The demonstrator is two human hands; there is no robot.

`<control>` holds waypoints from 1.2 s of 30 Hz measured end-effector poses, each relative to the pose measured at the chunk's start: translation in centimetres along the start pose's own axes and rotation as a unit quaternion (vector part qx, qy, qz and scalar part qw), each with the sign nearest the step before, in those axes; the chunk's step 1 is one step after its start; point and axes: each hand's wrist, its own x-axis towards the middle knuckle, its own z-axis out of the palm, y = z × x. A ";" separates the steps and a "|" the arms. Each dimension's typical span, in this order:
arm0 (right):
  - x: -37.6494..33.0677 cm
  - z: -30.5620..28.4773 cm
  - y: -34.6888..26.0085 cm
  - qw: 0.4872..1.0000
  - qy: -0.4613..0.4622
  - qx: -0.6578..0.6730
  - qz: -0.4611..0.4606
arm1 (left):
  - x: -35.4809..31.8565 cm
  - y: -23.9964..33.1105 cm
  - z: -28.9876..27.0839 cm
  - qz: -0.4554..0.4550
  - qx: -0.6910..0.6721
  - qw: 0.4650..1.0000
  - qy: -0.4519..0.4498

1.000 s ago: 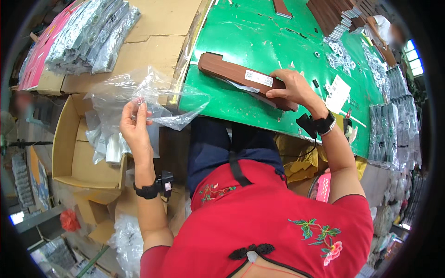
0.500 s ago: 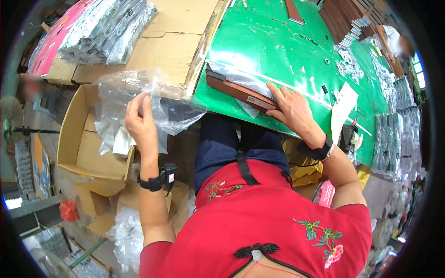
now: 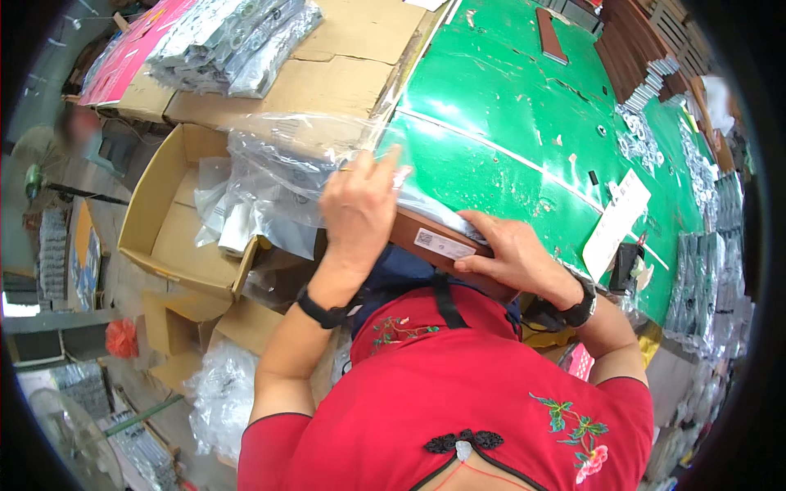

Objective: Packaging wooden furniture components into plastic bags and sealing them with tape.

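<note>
A long brown box point(image 3: 438, 244) with a white label lies at the near edge of the green table point(image 3: 508, 123), partly over my lap. My right hand point(image 3: 509, 254) grips its right part from above. My left hand point(image 3: 358, 209) holds a clear plastic bag point(image 3: 286, 176) at the box's left end; the bag spreads out to the left over the table edge and the carton below. How far the box sits inside the bag I cannot tell. Both wrists wear black bands.
An open cardboard carton point(image 3: 176, 237) with plastic bags stands at my left. Flat cardboard point(image 3: 344, 57) with stacked grey packets point(image 3: 233, 37) lies behind it. A white paper slip point(image 3: 616, 222), brown boxes point(image 3: 634, 41) and bagged parts point(image 3: 696, 286) occupy the table's right side.
My left hand has carried the plastic bag from beside the carton over to the box's left end. The box has come toward the table's near edge under my right hand.
</note>
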 end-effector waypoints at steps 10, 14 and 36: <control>3.8 7.3 3.3 0.987 0.078 0.126 -0.060 | -0.8 8.4 -0.2 0.170 -0.199 0.964 -0.041; 5.4 8.9 1.2 0.975 0.146 0.165 -0.021 | -0.5 8.6 1.0 0.242 -0.154 0.956 -0.066; 6.4 4.7 -0.3 0.727 0.285 0.625 0.017 | 2.6 2.5 -5.1 0.139 -0.405 0.891 -0.149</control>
